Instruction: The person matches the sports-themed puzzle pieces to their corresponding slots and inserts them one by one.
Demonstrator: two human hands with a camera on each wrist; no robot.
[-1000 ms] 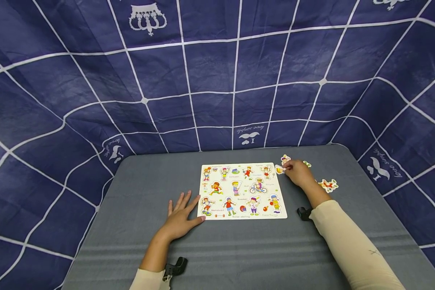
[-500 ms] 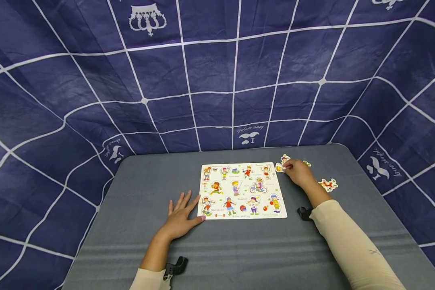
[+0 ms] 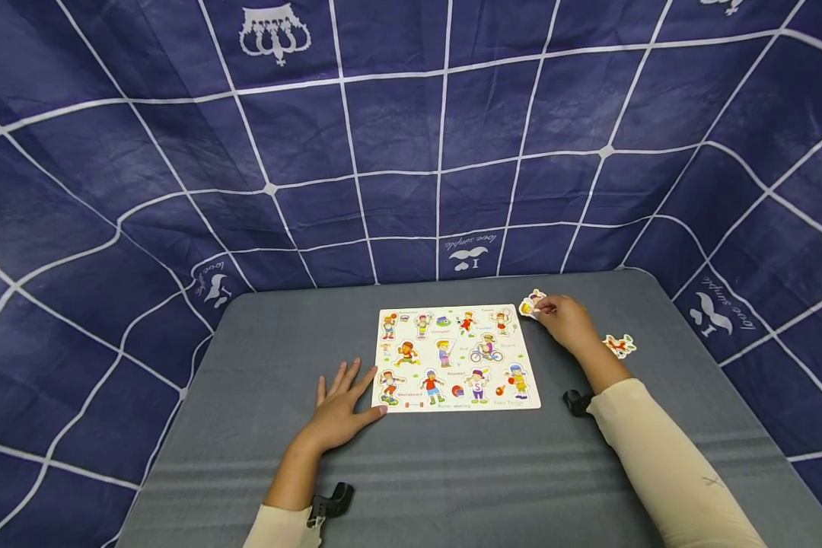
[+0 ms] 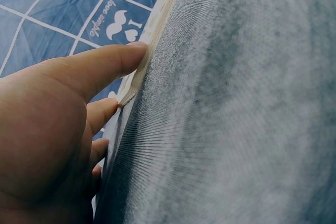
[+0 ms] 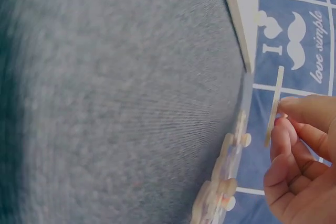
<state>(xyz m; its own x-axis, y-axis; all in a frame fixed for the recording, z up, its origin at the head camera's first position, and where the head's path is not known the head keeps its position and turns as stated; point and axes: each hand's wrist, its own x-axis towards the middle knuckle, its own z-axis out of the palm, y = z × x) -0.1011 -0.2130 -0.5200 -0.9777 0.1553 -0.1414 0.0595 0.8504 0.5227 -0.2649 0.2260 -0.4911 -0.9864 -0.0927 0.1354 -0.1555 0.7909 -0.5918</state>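
In the head view a white puzzle board [image 3: 457, 358] with printed sports figures lies flat on the grey table. My left hand [image 3: 339, 417] is spread beside its left edge, thumb and fingertips touching the edge near the front corner. The left wrist view shows the thumb of this left hand [image 4: 84, 77] on the board's rim. Past the board's back right corner, my right hand [image 3: 567, 323] pinches a small puzzle piece [image 3: 526, 307] between thumb and fingers. The right wrist view shows this puzzle piece [image 5: 274, 106] edge-on, raised off the table; its picture is turned away.
One loose puzzle piece [image 3: 619, 346] lies to the right of the right forearm. Several pieces [image 5: 220, 174] lie on the table in the right wrist view. A blue gridded curtain [image 3: 411, 167] surrounds the table [image 3: 452, 479] at the back and sides.
My right hand has shifted slightly toward the back with the puzzle piece, which now overlaps the piece behind it in view. A greenish piece beside the hand is now hidden. My left hand stays put.
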